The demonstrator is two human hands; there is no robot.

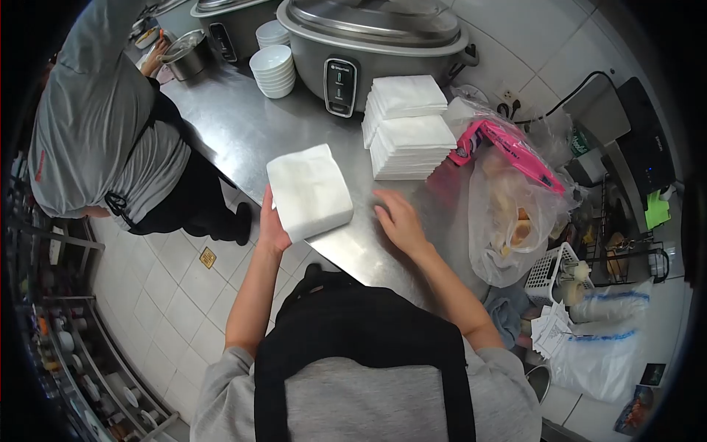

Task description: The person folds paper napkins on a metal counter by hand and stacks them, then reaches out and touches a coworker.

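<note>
A thick stack of white paper napkins [309, 188] is in my left hand [274, 227], with the fingers under and behind it and the thumb at its left side. The stack is tilted above the front edge of the steel counter [324, 129]. To its right, my right hand [400, 223] is over the counter with its fingers apart and nothing in them. Beyond that hand, two more piles of folded napkins stand against each other, a nearer pile [412, 151] and a farther pile [407, 94].
A large rice cooker [398, 55] stands behind the napkins, beside stacked white bowls [272, 70]. Plastic bags with bread [508, 214] and a white basket [549, 269] lie to the right. A co-worker in a grey shirt [110, 125] stands at the left, near a metal pot [186, 57].
</note>
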